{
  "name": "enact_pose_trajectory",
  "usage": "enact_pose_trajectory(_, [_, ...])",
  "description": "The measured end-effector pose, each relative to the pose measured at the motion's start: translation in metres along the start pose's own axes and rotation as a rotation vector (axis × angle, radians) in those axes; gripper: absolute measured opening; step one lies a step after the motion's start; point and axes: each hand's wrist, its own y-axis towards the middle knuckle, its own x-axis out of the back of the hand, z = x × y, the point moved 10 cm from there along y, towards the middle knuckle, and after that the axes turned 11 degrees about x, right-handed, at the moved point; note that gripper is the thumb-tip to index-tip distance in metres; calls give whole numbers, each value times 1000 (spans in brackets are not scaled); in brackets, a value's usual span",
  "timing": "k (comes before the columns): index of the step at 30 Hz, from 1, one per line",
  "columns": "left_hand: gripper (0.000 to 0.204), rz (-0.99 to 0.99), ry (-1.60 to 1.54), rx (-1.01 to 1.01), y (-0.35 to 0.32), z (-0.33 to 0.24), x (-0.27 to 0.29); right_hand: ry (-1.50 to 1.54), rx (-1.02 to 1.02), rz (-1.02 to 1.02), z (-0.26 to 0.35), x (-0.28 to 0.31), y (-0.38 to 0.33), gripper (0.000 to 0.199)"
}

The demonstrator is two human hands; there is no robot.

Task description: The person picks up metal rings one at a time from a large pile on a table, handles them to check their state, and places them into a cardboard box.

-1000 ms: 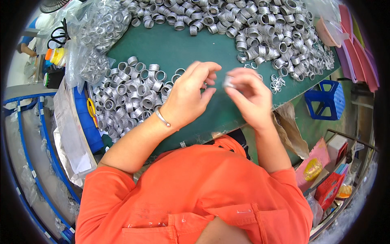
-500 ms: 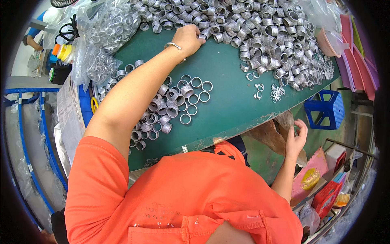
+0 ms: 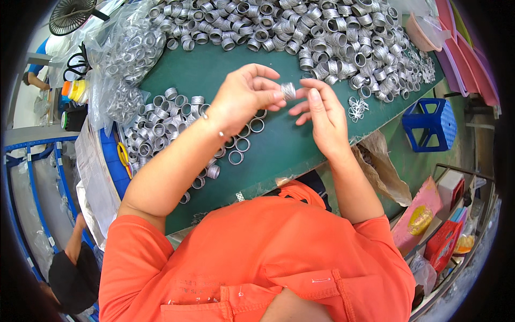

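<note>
My left hand (image 3: 244, 96) pinches a small ribbed silver metal ring (image 3: 288, 90) between thumb and forefinger above the green table (image 3: 214, 70). My right hand (image 3: 322, 115) hovers just to the right of that ring, fingers spread and fingertips close to it, holding nothing that I can see. Under my left wrist lie a few loose flat rings (image 3: 242, 144). A heap of the same ribbed rings (image 3: 155, 129) sits to the left, and a much bigger heap (image 3: 332, 37) covers the far side of the table.
Clear plastic bags of rings (image 3: 123, 59) lie at the table's left end, with scissors (image 3: 78, 61) and a fan (image 3: 70, 13) beyond. A blue stool (image 3: 429, 123) stands at the right, pink trays (image 3: 466, 53) behind it. Another person (image 3: 75, 268) crouches lower left.
My left hand came back from the far heap carrying a ring. My right hand rose from beside the table's right edge and met it in the middle.
</note>
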Motion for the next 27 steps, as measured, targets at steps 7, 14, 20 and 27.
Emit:
enact_pose_trajectory(7, [18, -118, 655, -205, -3, -6, -1, -433, 376, -31, 35, 61, -36, 18])
enact_pose_trajectory(14, [28, -720, 1126, -433, 48, -70, 111, -1026, 15, -267, 2, 231, -130, 27])
enact_pose_trajectory(20, [17, -815, 1161, -817, 55, -55, 122, -1123, 278, -227, 24, 190, -99, 16])
enact_pose_trajectory(27, [17, -652, 1143, -545, 47, -50, 100, -784, 509, -31, 30, 93, -28, 7])
